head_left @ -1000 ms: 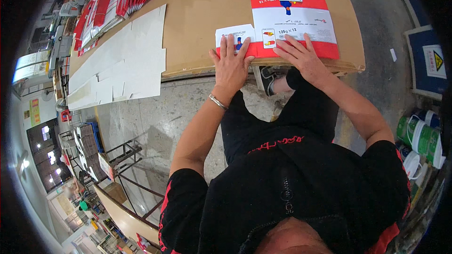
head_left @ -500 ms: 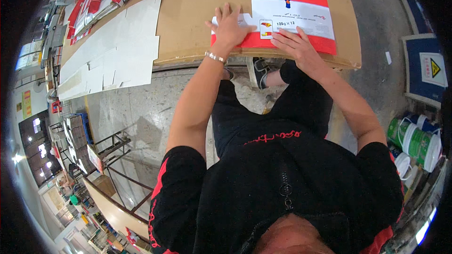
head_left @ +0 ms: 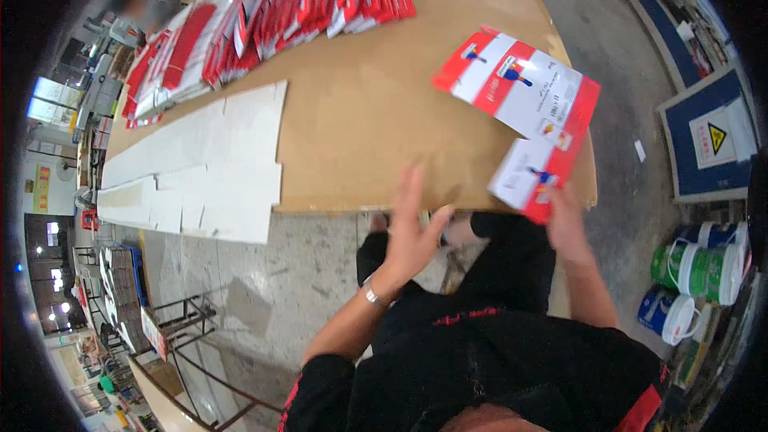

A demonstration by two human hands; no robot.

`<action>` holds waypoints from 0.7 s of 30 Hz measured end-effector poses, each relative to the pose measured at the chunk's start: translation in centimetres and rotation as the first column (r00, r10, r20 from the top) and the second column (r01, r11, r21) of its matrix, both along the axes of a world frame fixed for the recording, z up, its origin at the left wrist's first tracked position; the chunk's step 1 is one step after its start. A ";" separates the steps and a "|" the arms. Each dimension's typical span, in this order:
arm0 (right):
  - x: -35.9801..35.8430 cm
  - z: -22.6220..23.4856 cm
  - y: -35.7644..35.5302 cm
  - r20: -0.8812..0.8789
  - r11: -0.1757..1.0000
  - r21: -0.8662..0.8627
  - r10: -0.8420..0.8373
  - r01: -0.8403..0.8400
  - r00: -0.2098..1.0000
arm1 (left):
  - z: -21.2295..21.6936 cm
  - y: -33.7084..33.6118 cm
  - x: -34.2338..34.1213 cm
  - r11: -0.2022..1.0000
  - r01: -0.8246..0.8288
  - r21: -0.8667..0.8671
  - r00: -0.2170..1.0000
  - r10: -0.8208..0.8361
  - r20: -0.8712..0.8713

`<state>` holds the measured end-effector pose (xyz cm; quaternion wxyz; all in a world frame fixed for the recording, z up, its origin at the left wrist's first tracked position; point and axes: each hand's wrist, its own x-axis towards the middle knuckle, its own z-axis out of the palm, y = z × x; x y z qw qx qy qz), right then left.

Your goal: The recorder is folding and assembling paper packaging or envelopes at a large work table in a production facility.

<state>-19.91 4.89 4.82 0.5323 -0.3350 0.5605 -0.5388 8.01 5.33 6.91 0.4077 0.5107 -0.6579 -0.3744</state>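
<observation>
On the cardboard table [head_left: 360,136], right hand [head_left: 566,220] grips a red-white card [head_left: 530,178]; left hand [head_left: 412,232] spread empty.

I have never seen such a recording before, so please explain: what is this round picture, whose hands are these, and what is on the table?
There is no machine here. A person wears a wide camera on the head, looking down, so the picture is round and straight edges bend. The two arms from below are that person's own. The left hand is open, at the near edge of the brown table, holding nothing. The right hand holds a small red and white card at the table edge. Beside it lies a larger printed sheet. Farther off are a row of red and white cards and white strips. Buckets stand on the floor at right.
</observation>
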 end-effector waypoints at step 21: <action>6.5 -5.3 -56.8 -0.716 0.957 -0.163 0.052 -0.239 0.697 | -3.1 0.9 25.2 0.754 -0.556 -0.349 0.462 0.630 0.624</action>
